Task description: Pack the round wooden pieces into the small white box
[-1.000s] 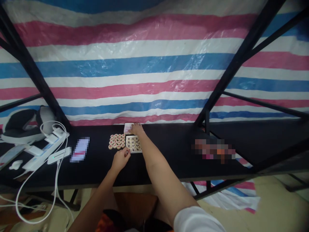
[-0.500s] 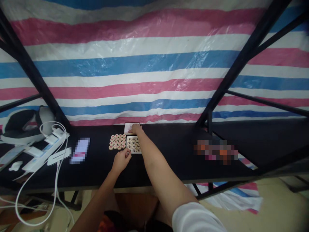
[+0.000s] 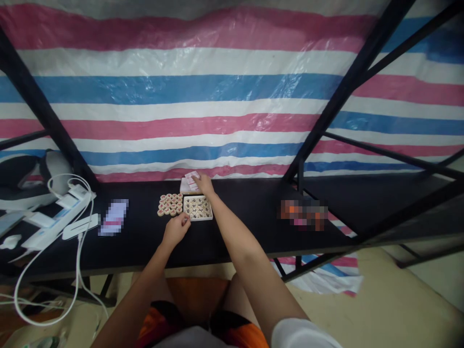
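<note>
A white box (image 3: 211,217) holds several round wooden pieces with black characters. Left of it, several round pieces with red characters (image 3: 170,204) lie in rows on the black table. At the box's lower left corner is my left hand (image 3: 176,229), its fingers curled together; what they hold, if anything, is too small to tell. Behind the box, my right hand (image 3: 205,185) pinches a folded paper with pink print (image 3: 192,180) over a pale box lid (image 3: 186,189).
On the black table (image 3: 232,237), a blurred phone-like object (image 3: 114,217), a power strip (image 3: 60,222) and white cables are at the left. A blurred orange item (image 3: 302,212) lies right. Black metal posts (image 3: 333,106) frame a striped sheet (image 3: 188,87).
My right hand has lifted the paper off the lid and tilted it. The box of black-character pieces is now more fully visible. The whole view has shifted slightly.
</note>
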A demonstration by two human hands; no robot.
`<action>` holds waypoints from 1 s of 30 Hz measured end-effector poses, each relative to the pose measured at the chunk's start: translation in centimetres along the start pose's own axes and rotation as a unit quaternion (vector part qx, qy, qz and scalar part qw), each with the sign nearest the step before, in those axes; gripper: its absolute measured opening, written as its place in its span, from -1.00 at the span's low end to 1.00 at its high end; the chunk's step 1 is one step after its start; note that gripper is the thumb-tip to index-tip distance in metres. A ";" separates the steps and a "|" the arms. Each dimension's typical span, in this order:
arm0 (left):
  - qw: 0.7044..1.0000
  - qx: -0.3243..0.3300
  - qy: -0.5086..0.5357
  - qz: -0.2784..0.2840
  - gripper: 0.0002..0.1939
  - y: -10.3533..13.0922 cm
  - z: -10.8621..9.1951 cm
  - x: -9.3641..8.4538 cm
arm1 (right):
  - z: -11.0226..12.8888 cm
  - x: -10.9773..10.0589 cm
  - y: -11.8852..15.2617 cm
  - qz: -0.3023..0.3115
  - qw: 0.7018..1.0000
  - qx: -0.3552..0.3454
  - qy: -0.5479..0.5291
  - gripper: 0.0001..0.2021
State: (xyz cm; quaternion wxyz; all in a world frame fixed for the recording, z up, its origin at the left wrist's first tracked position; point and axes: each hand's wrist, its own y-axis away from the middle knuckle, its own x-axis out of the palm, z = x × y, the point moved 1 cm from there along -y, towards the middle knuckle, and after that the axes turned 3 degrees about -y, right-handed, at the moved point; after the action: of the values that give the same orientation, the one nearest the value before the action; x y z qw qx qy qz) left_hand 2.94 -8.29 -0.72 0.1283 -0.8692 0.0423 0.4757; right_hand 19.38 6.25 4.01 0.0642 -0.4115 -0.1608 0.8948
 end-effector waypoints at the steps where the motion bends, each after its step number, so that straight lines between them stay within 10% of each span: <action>1: 1.000 -0.001 -0.001 0.002 -0.83 0.0 0.0 0.0 | -0.4 -0.5 1.1 -0.022 0.999 0.001 -0.028 -0.60; 12: 1.000 -0.003 0.011 -0.011 -0.81 -0.1 0.4 0.3 | -6.0 -1.6 12.3 -0.131 0.934 0.136 -0.303 -0.59; 30: 0.978 0.101 0.183 -0.009 -0.70 1.8 -1.4 1.0 | -2.2 -1.5 17.3 -0.056 0.981 0.000 -0.186 -0.55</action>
State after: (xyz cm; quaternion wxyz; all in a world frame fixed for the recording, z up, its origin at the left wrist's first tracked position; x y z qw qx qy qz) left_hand 4.30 -10.29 -1.19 0.2098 -0.9244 0.1054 0.3007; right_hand 22.36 -9.86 -2.18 0.0831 -0.2283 -0.1924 0.9507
